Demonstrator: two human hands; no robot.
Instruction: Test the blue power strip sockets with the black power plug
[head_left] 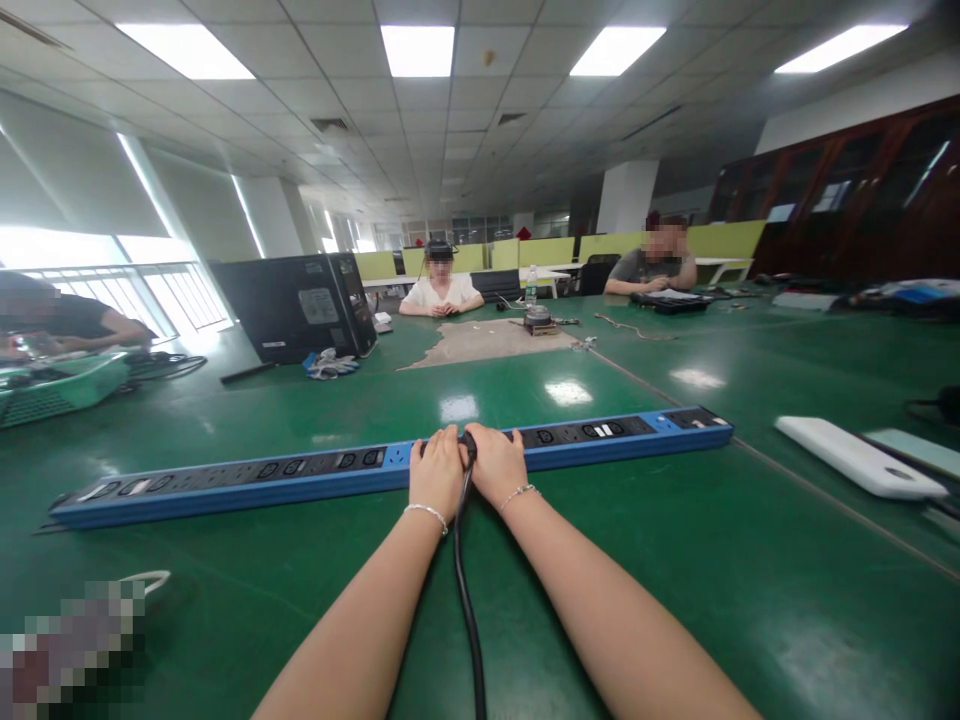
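Observation:
A long blue power strip (300, 490) with black sockets lies across the green table in front of me. My left hand (437, 476) grips its middle, the fingers curled over the far edge. Right beside it, my right hand (495, 465) is closed at the strip's middle, around a black plug (469, 446) that shows between the two hands. From the plug a black power cable (466, 590) runs down toward me between my forearms. My fingers hide the sockets beneath them, and how far the plug sits in a socket cannot be seen.
A white box-shaped device (855, 455) lies to the right. At the back left stand a black computer case (300, 305), gloves (330, 365) and a green basket (67, 388). A blurred object (67, 650) lies near left. Several people sit around the table (337, 600).

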